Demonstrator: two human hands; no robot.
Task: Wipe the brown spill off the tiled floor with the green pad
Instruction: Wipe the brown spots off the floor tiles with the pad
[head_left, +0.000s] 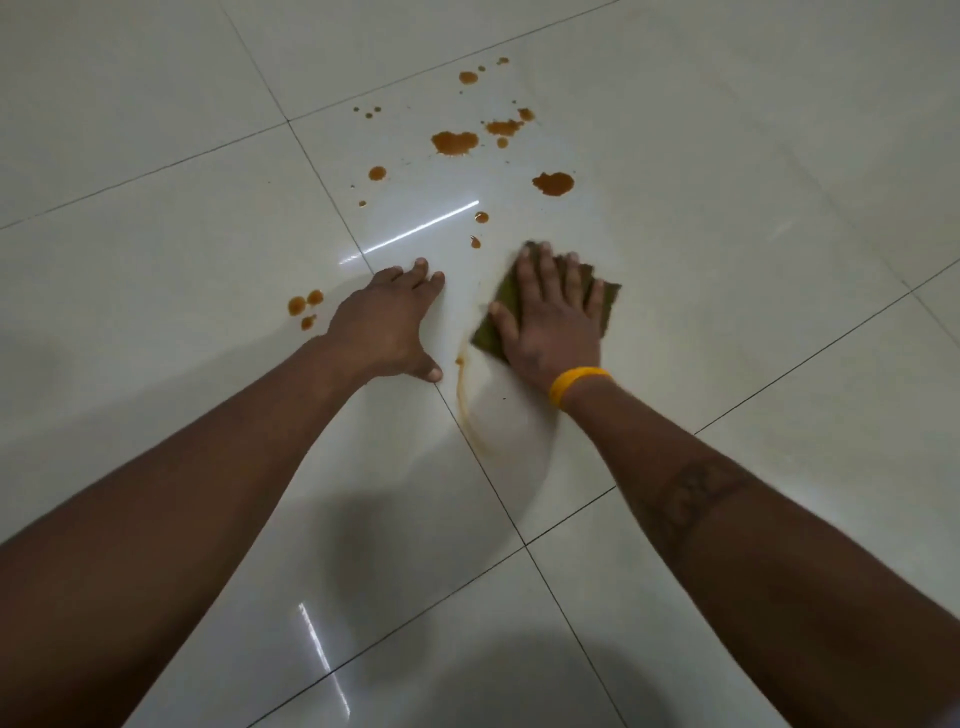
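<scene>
My right hand lies flat on the green pad and presses it onto the pale tiled floor, fingers straight and spread. A yellow band circles that wrist. My left hand rests flat on the floor to the pad's left, fingers spread, holding nothing. Brown spill blots lie scattered beyond both hands, with another large blot to the right. Three small drops sit just left of my left hand. A thin brown smear runs along the floor between my wrists.
Glossy cream tiles with dark grout lines stretch in every direction. Bright light streaks reflect off the wet-looking surface near the hands. My shadow falls on the tiles near the bottom of the view.
</scene>
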